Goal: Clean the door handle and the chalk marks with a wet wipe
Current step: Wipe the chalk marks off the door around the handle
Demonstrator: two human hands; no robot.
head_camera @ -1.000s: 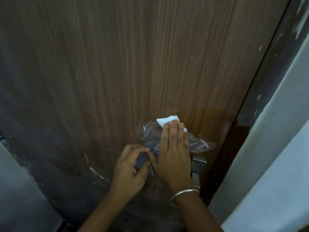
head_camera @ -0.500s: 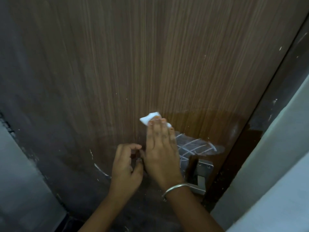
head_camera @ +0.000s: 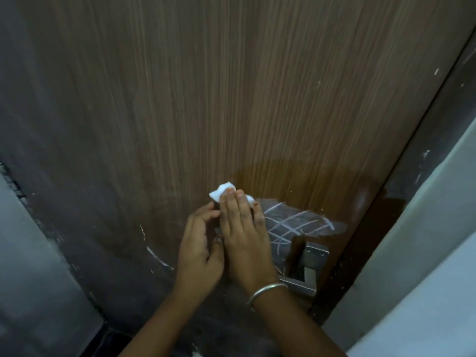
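Note:
My right hand (head_camera: 243,233) lies flat on the brown wooden door (head_camera: 231,86) and presses a white wet wipe (head_camera: 221,191) under its fingertips. White chalk marks (head_camera: 291,225), a crossed grid, show just right of that hand, under a darker wet patch (head_camera: 296,181). My left hand (head_camera: 198,247) rests beside the right with curled fingers and holds nothing. The metal door handle (head_camera: 307,269) sits low right, partly hidden by my right wrist, which wears a silver bangle.
More chalk streaks (head_camera: 157,253) run in an arc left of my left hand. The dark door frame (head_camera: 401,202) and a pale wall (head_camera: 438,253) stand on the right. A grey wall (head_camera: 31,279) borders the door at lower left.
My right hand has slid the wipe to the left across the door, uncovering the chalk grid on its right. The left hand stayed next to it.

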